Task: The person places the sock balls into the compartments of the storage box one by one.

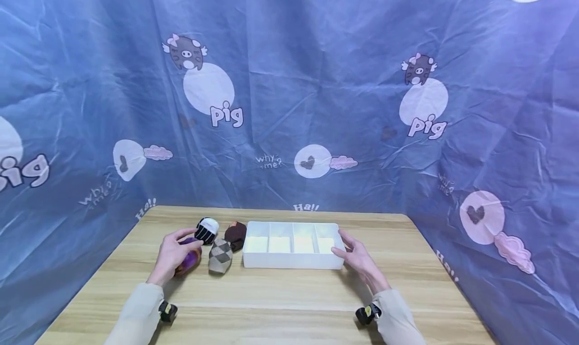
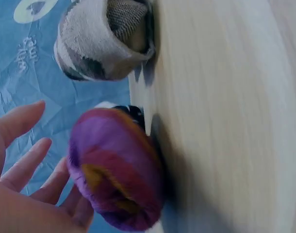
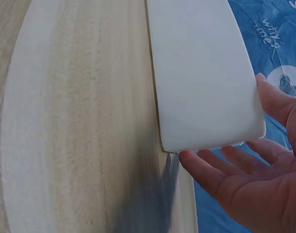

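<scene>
Four cloth rolls, maybe rolled-up socks, sit out on the wooden surface point(image 1: 271, 305), and the white box point(image 1: 294, 261) is next to them. From the box, the rolls are all off toward nine o'clock. The purple roll point(image 1: 195, 257) is the farthest away. At one o'clock from it is the black-and-white roll point(image 1: 207, 230). The grey checked roll point(image 1: 220, 257) is at three o'clock from the purple one, and the brown roll point(image 1: 234, 235) is at one o'clock from the grey one.

The left hand point(image 1: 172, 252) is around the purple roll with its fingers spread wide. It does not look like a tight grip, and I can't tell if every finger touches. The right hand point(image 1: 359, 261) holds the three o'clock end of the box, thumb at the top edge and fingers on the outside.

The box has four little parts, and I see no roll in any of them. So I think the work is just starting: one hand is at the first roll, and all four are left to do.
</scene>
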`<state>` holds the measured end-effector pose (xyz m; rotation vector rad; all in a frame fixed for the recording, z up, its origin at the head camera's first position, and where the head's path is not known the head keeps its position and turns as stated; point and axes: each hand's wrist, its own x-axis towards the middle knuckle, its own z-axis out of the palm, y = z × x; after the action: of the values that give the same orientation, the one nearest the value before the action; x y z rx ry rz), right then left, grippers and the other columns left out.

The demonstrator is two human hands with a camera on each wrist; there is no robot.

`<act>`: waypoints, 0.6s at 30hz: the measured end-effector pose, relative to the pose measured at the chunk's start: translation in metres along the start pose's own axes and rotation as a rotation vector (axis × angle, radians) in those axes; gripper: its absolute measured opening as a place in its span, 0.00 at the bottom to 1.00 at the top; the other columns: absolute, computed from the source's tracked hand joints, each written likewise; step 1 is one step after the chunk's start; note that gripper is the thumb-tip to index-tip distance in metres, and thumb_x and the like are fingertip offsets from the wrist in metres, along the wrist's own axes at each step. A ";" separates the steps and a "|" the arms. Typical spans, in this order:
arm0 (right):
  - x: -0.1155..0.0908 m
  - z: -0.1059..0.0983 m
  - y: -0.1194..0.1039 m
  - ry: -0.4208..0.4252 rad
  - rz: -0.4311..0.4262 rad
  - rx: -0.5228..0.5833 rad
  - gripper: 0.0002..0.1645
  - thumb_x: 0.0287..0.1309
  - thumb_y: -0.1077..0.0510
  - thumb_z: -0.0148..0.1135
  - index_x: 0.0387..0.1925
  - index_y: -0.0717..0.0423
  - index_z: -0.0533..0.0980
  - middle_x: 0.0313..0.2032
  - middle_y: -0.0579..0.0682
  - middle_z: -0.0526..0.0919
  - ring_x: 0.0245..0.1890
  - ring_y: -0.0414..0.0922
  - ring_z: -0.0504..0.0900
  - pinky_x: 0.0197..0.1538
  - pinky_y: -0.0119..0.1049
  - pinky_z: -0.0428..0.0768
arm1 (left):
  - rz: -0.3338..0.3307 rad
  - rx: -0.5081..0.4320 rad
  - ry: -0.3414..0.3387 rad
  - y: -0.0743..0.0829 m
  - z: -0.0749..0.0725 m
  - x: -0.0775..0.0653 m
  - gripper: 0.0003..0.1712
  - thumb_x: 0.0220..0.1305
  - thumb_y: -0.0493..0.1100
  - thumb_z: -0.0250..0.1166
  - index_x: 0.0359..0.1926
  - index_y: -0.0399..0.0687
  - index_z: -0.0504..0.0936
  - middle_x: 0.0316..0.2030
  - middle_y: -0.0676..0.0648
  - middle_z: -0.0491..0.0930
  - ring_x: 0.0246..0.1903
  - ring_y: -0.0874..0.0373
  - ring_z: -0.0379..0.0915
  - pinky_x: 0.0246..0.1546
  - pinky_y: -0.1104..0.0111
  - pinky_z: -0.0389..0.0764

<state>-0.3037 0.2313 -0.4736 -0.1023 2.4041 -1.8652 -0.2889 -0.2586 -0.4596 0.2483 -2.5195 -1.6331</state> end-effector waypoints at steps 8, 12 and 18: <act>0.001 -0.005 0.004 -0.044 0.024 0.037 0.50 0.60 0.61 0.64 0.76 0.59 0.47 0.75 0.62 0.48 0.73 0.65 0.54 0.68 0.55 0.64 | -0.041 -0.018 -0.049 -0.010 -0.010 0.004 0.37 0.58 0.40 0.70 0.67 0.38 0.69 0.67 0.29 0.64 0.63 0.37 0.64 0.51 0.65 0.74; 0.003 -0.006 0.001 -0.050 0.013 0.052 0.49 0.61 0.61 0.63 0.76 0.57 0.47 0.76 0.62 0.48 0.73 0.65 0.52 0.68 0.57 0.64 | -0.039 -0.047 -0.122 -0.015 -0.015 0.009 0.39 0.58 0.37 0.69 0.70 0.37 0.65 0.67 0.29 0.64 0.63 0.37 0.64 0.53 0.63 0.72; 0.001 -0.006 0.002 -0.065 0.029 0.057 0.49 0.61 0.62 0.63 0.76 0.57 0.46 0.76 0.62 0.45 0.73 0.64 0.52 0.68 0.55 0.65 | -0.084 -0.047 -0.224 -0.026 -0.016 0.010 0.42 0.57 0.40 0.70 0.71 0.39 0.63 0.65 0.27 0.64 0.56 0.41 0.70 0.44 0.67 0.76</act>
<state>-0.3052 0.2377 -0.4740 -0.1206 2.2954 -1.8859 -0.2942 -0.2852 -0.4763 0.1766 -2.6597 -1.8450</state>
